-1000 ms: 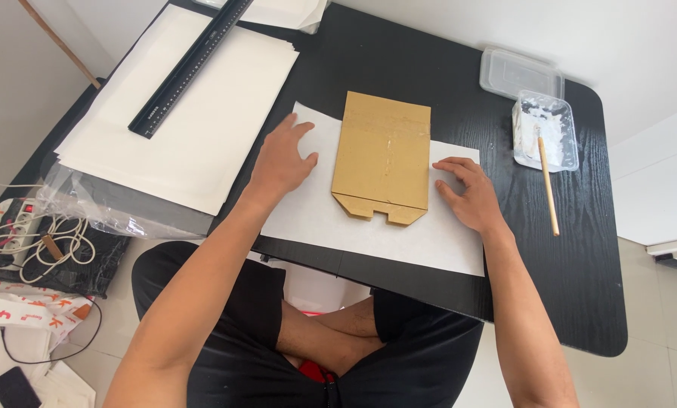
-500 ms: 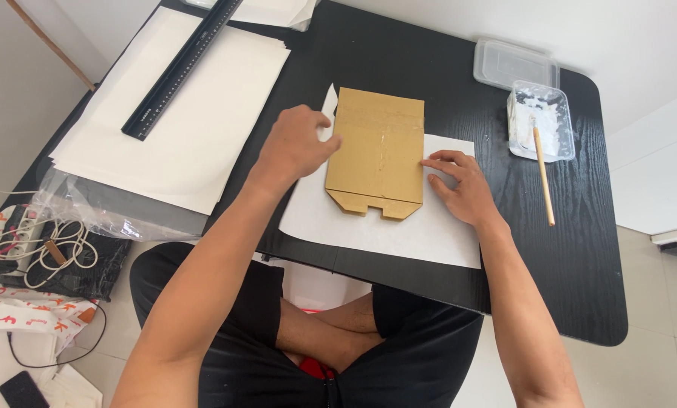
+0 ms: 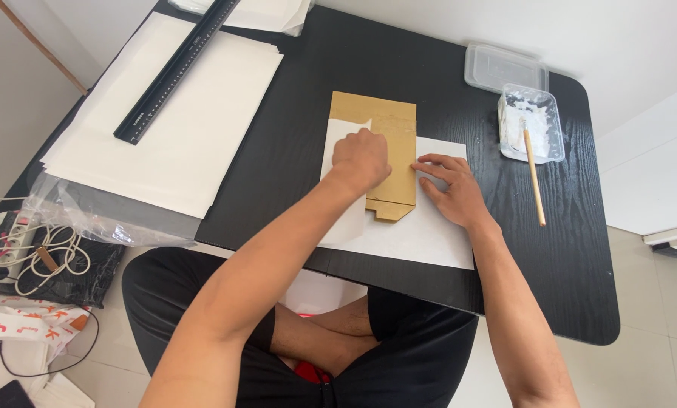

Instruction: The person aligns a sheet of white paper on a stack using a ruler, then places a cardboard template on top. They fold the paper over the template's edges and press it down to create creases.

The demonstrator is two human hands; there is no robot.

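A flat brown cardboard piece [image 3: 394, 128] lies on a white paper sheet [image 3: 421, 234] on the black table [image 3: 580, 249]. The sheet's left part is folded up over the cardboard's left side. My left hand [image 3: 361, 157] is closed into a fist and presses on that folded paper over the cardboard. My right hand [image 3: 450, 189] lies flat with fingers spread on the white sheet, its fingertips touching the cardboard's right edge.
A stack of large white sheets [image 3: 172, 113] with a long black ruler [image 3: 176, 69] lies on the table's left. At the back right are a clear plastic lid [image 3: 505, 66] and a tub of white paste [image 3: 531, 121] with a wooden stick [image 3: 533, 174]. Cables [image 3: 36, 253] lie on the floor at left.
My left hand has moved right onto the cardboard, bringing the paper's left edge over it, and has closed into a fist. My right hand slid slightly toward the cardboard's edge.
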